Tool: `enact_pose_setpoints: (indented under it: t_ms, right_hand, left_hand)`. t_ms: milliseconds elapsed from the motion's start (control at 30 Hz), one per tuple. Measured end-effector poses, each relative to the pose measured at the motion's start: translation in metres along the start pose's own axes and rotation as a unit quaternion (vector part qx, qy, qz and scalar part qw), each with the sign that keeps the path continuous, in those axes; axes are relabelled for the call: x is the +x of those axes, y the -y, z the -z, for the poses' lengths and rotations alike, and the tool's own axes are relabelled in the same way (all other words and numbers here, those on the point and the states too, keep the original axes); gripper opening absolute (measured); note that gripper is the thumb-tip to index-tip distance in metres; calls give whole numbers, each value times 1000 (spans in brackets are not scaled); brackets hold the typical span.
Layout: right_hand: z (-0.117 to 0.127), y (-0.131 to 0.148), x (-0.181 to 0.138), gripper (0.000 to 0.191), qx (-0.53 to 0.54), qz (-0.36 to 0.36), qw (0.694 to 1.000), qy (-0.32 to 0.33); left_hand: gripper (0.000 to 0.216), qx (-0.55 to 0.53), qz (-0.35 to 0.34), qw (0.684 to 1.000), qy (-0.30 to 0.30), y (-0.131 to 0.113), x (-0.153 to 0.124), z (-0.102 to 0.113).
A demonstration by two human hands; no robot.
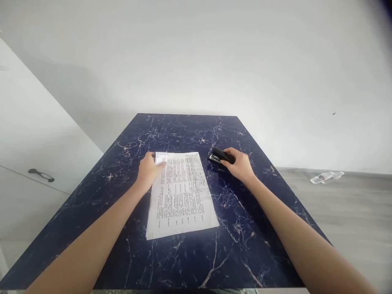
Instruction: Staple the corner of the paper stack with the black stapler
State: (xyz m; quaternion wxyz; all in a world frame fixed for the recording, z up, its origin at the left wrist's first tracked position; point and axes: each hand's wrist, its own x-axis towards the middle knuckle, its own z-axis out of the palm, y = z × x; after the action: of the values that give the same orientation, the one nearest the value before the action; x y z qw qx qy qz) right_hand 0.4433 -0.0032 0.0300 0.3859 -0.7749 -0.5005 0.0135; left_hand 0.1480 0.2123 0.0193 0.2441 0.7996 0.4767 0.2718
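A small stack of printed paper sheets [180,196] lies on the dark blue marbled table, its text running sideways. My left hand [150,169] grips the upper left edge of the sheets, thumb on top and fingers at the far side, partly hidden. To the right of the paper, my right hand [240,163] is closed round a black stapler [219,156]. The stapler's front end points left toward the sheets, with a gap between them. Its jaws look slightly apart.
The table [183,132] reaches back to a white wall [196,57]. At left stands a white cabinet with a dark handle [41,175]. A crumpled clear plastic wrapper or bottle [327,177] lies on the grey floor at right.
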Motion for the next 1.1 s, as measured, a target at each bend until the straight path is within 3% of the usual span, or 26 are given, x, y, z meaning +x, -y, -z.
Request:
enact_pose_setpoints:
  t_ms: [100, 333, 467, 700, 867, 1100]
  right_hand:
    - [4, 3, 0, 25, 19, 41, 998, 53]
    - [13, 14, -4, 24, 62, 92, 979, 171]
    - [14, 17, -5, 25, 92, 110, 967, 209]
    - [14, 35, -12, 26, 116, 132, 946, 272]
    - [12, 40, -16, 26, 84, 151, 953, 250]
    - [8, 24, -12, 29, 38, 107, 984, 141]
  left_hand:
    - [24, -122, -46, 991, 17, 5, 7, 1]
    - [35, -368, 1, 930, 20, 12, 18, 1]
    - [35, -403, 7, 915, -7, 14, 21, 1]
    - [28, -388, 0, 921, -20, 14, 20, 1]
    - [24, -402, 9, 915, -23, 13, 20, 2]
    - [27, -466, 21, 884, -34, 12, 23, 4]
